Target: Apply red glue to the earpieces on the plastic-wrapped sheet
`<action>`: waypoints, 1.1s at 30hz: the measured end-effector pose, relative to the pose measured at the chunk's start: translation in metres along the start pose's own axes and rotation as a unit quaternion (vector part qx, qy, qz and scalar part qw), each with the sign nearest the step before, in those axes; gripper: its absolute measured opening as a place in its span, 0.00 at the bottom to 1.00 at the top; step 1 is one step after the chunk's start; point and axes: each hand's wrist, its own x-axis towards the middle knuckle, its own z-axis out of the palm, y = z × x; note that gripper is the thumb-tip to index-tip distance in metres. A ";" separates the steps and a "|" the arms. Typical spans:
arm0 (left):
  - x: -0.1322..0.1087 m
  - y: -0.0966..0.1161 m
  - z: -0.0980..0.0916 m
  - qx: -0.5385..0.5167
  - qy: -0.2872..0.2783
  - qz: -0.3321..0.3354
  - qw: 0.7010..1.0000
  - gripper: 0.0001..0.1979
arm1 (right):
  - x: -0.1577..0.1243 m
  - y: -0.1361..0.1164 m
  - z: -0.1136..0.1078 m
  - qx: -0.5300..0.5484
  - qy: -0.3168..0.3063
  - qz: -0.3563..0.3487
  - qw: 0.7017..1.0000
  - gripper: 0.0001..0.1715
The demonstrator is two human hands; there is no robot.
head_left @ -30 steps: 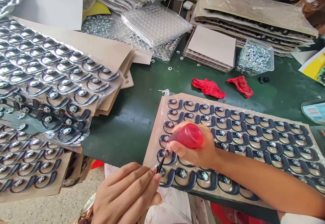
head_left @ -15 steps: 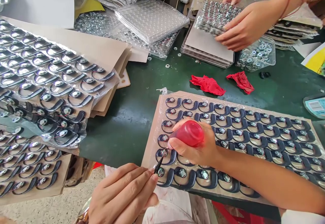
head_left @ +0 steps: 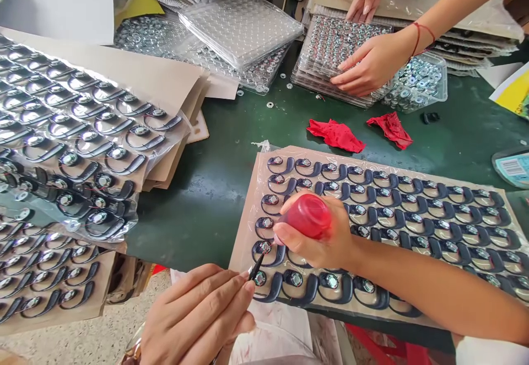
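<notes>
My left hand (head_left: 198, 312) pinches a pair of black tweezers (head_left: 257, 266), whose tip reaches a round silver piece (head_left: 265, 247) on a black curved part near the board's left edge. My right hand (head_left: 326, 246) is wrapped round a red squeeze bottle (head_left: 309, 216), tilted with its nozzle end toward that same piece. Both tips meet close together there; whether they touch it I cannot tell. Beneath lies a film-covered cardboard sheet (head_left: 243, 238) with rows of black hook-shaped parts, each with a silver round piece. My right hand and forearm hide some of them.
Two red crumpled cloths (head_left: 335, 135) lie beyond the sheet. Another person's hand (head_left: 366, 67) rests on a stack of clear trays (head_left: 320, 51) beside a box of metal washers (head_left: 438, 75). At left, more filled sheets (head_left: 165, 86) are stacked. Loose washers (head_left: 270, 105) dot the green table (head_left: 185, 205).
The other person's hands have brought the filled clear tray down onto the stack, covering the white sheet there. My hands, tweezers and bottle stay nearly in place; the whole view shifts slightly.
</notes>
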 end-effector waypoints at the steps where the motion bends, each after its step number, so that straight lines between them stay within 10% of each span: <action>1: 0.000 -0.001 0.001 -0.011 0.008 -0.001 1.000 0.09 | -0.001 0.000 0.000 0.003 -0.004 0.004 1.000 0.09; 15: 0.007 -0.010 0.003 -0.114 0.068 -0.064 0.989 0.12 | -0.003 -0.002 0.000 0.071 -0.038 0.061 0.995 0.07; 28: 0.007 -0.017 0.009 -0.175 0.114 -0.164 0.964 0.09 | -0.002 -0.001 0.004 -0.018 -0.040 -0.081 0.996 0.16; 33: 0.008 -0.015 0.010 -0.165 0.133 -0.158 0.965 0.08 | 0.000 -0.012 -0.002 0.050 -0.062 0.020 0.997 0.13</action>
